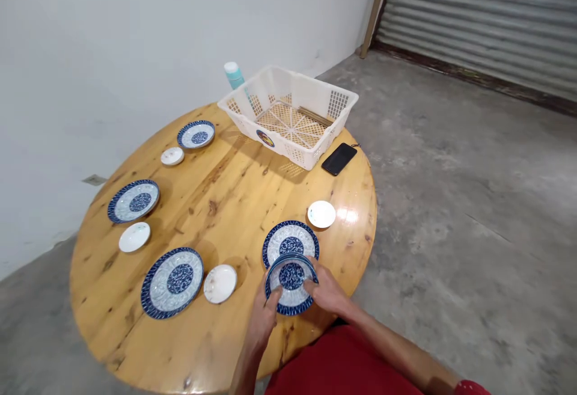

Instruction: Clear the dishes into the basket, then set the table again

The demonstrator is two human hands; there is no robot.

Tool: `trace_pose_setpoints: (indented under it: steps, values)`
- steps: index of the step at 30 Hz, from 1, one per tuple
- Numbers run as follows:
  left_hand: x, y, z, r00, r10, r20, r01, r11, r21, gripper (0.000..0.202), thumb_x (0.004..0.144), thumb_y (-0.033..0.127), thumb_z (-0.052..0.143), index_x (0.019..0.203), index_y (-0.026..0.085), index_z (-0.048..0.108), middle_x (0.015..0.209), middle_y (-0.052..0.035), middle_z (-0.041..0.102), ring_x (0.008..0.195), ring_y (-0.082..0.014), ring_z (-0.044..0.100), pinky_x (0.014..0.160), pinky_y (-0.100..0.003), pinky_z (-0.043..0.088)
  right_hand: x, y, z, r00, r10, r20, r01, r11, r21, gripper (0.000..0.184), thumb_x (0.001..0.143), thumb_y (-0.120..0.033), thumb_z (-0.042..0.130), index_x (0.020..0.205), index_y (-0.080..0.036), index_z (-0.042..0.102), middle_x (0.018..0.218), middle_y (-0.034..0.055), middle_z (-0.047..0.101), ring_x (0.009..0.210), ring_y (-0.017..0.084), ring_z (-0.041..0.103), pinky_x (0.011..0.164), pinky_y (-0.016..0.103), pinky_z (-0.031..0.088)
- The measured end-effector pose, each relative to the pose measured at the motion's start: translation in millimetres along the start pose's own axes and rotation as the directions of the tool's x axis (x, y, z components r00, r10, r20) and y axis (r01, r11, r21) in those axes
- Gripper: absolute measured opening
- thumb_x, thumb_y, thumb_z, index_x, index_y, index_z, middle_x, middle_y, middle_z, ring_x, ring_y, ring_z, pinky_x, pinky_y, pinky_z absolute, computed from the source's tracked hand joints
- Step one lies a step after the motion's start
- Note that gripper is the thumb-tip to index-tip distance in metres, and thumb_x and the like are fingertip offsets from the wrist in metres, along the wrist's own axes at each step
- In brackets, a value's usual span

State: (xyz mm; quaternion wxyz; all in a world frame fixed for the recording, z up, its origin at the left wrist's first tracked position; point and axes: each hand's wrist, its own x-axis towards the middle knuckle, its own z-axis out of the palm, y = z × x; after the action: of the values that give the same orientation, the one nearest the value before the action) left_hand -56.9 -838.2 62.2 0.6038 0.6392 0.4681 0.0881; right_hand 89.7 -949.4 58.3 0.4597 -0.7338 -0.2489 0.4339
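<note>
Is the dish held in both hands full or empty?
Empty: the dish held by left hand and right hand shows bare patterned bottom.

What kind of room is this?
Maybe a garage-like room used for eating, though I can't be sure: there's a ridged, metal-looking shutter, a bare grey floor, and a round wooden table with blue-rimmed plates.

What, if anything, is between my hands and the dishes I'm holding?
Nothing visible. Your left hand and right hand grip the dishes directly from either side, thumbs over the rim.
</note>
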Motion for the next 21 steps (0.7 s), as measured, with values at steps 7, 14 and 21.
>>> trace_pose_setpoints:
  steps: [7, 14, 21]
  values:
    - [-37.9, -21.7, 16.0, 0.994, -0.101, -0.035, 0.102, 0.994, 0.040, 0.062, 0.079, 0.049, 0.056, 0.133, 0.018, 0.060, 0.133, -0.0120, 0.064, 0.132, -0.0338, 0.053, 0.116, -0.049, 0.037, -27.8, 22.8, -6.4, 0.996, 0.017, 0.085, -0.014, 0.999, -0.033, 0.061, 0.067, -0.015, 0.051, 0.127, -0.021, 0.059, 0.094, 0.0021, 0.072, 0.085, 0.021, 0.065, 0.081, 0.031, 0.053]
    - [-46.8, -27.9, 31.7, 0.994, -0.049, 0.100, 0.051, 0.999, -0.016, 0.064, 0.083, 0.046, 0.055, 0.137, 0.012, 0.053, 0.140, -0.0170, 0.059, 0.133, -0.0313, 0.052, 0.117, -0.046, 0.035, -53.8, 28.4, -18.8, 0.999, 0.048, -0.015, -0.049, 0.996, -0.081, 0.059, 0.066, -0.016, 0.052, 0.125, -0.017, 0.059, 0.094, 0.0037, 0.072, 0.085, 0.021, 0.065, 0.080, 0.030, 0.051]
    - [-45.1, -23.1, 28.1, 0.960, 0.051, 0.275, -0.049, 0.999, -0.014, 0.061, 0.086, 0.042, 0.052, 0.138, 0.011, 0.051, 0.144, -0.0167, 0.055, 0.134, -0.0285, 0.052, 0.116, -0.043, 0.036, -88.8, 30.1, -4.4, 0.980, 0.025, -0.197, -0.039, 0.997, -0.066, 0.050, 0.072, -0.017, 0.047, 0.120, -0.013, 0.057, 0.095, 0.0058, 0.070, 0.084, 0.020, 0.063, 0.079, 0.029, 0.050]
